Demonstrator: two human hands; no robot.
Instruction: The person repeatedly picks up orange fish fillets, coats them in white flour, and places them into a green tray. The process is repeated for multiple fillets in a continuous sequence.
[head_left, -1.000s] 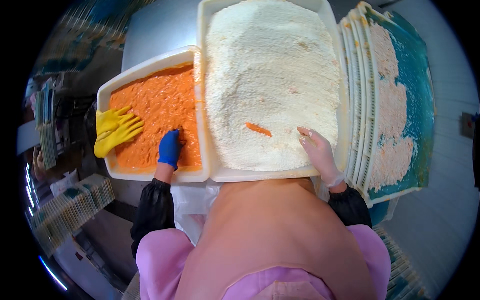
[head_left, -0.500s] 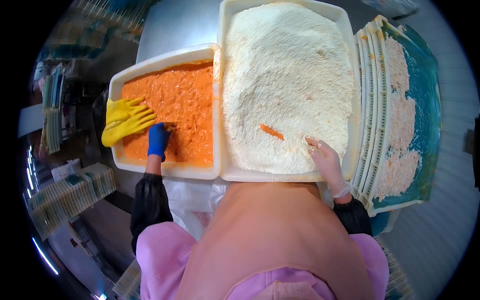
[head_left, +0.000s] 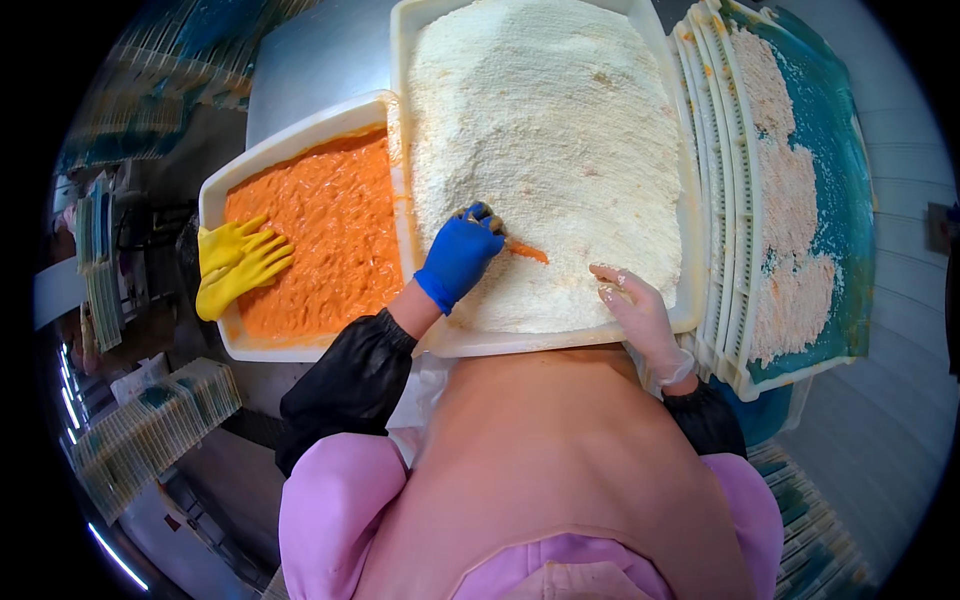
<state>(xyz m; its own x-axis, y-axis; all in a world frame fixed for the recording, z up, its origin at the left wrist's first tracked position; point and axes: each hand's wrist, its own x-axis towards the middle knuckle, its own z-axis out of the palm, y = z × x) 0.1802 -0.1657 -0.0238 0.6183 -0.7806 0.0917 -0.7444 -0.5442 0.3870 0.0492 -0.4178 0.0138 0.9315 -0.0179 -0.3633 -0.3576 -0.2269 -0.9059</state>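
My left hand (head_left: 462, 255), in a blue glove with batter-smeared fingertips, is over the tub of pale crumbs (head_left: 560, 130). Its fingers are curled closed, and what they hold, if anything, is hidden. Just right of those fingers lies an orange batter-coated strip (head_left: 530, 253) on the crumbs. My right hand (head_left: 638, 312) wears a clear glove dusted with crumbs. It hovers over the near right part of the same tub, fingers apart and holding nothing. Left of this tub stands a lower white tub (head_left: 215, 190) filled with thick orange batter (head_left: 310, 240).
A yellow rubber glove (head_left: 238, 262) drapes over the batter tub's left rim. Along the right side, stacked white trays (head_left: 715, 190) press close to the crumb tub; the outermost has a teal lining (head_left: 825, 200) bearing rows of crumb-coated pieces (head_left: 790, 205). More racks (head_left: 155, 425) stand at lower left.
My left hand has come out of the batter and moved right, over the crumbs beside the orange strip. My right hand stays near its place. The whole view has shifted slightly.
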